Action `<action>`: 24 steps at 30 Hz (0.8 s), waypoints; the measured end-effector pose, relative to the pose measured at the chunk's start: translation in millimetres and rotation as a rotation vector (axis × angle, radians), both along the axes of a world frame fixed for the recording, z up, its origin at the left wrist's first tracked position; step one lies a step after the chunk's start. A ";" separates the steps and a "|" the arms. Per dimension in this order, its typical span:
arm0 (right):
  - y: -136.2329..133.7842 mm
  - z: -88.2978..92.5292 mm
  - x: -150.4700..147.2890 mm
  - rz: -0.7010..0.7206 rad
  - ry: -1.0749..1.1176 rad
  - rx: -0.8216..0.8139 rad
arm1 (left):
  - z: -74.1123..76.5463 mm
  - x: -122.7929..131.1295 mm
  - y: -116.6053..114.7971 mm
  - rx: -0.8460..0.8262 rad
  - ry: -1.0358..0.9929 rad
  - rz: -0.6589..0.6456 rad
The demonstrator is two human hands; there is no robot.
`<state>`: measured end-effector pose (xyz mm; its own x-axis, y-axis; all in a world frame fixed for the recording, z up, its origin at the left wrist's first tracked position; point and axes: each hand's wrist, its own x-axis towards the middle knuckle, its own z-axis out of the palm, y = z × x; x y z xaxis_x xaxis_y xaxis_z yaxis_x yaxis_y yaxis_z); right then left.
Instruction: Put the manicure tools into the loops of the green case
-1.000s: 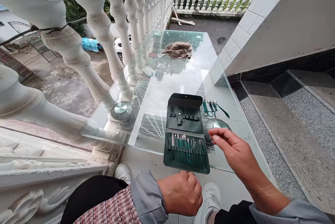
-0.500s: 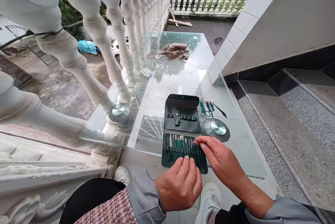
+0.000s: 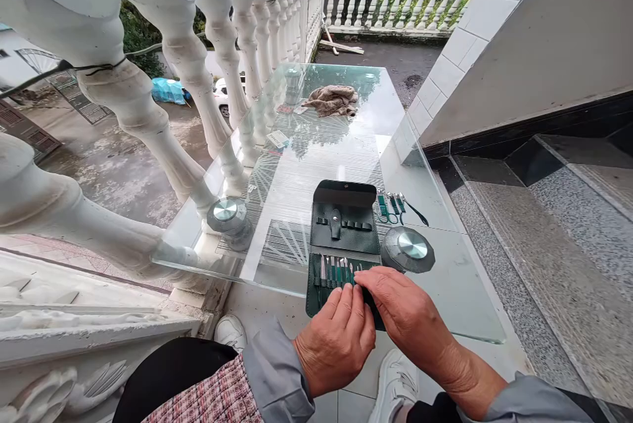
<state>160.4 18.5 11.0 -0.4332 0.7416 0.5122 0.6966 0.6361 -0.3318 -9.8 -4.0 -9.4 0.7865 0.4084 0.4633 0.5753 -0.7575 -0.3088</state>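
A dark green manicure case [image 3: 345,236] lies unfolded at the near edge of the glass table, its lower flap jutting past the edge. Slim metal manicure tools [image 3: 337,269] stand side by side in the loops of that flap. My left hand [image 3: 336,340] has its fingers bunched over the flap's lower part, gripping the case, with the thumb hidden. My right hand [image 3: 413,311] is closed in a pinch over the right-hand tools; its fingertips meet near the left ones, and whatever they pinch is too small to make out. Loops on the upper panel hold nothing.
Nail clippers [image 3: 393,200] and small scissors [image 3: 388,217] lie right of the case on the glass table [image 3: 232,270]. A crumpled brown cloth [image 3: 331,100] rests toward the far end. White balusters [image 3: 182,74] line the left; stone steps [image 3: 519,212] rise on the right.
My right hand has moved left and slightly down across the tools, closer to my left hand, covering the flap's right side. The left hand's fingertips have shifted slightly up and left.
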 end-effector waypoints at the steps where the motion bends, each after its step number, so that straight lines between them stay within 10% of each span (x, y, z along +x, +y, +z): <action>1: -0.2 -0.6 -0.1 0.002 -0.014 -0.021 | -0.8 0.4 0.4 -0.004 -0.006 0.003; 14: -3.3 17.9 6.6 -0.004 0.033 0.071 | 2.8 0.9 1.6 -0.062 0.014 0.009; 24: -6.8 61.9 17.9 -0.537 0.975 -0.097 | 44.0 -19.4 -4.3 0.019 -0.281 -0.300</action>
<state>178.3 11.7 72.9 0.5113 0.7669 0.3879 0.2879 0.2725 -0.9181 -29.1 -8.3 34.6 0.7112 0.1692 0.6823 0.3934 -0.9002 -0.1867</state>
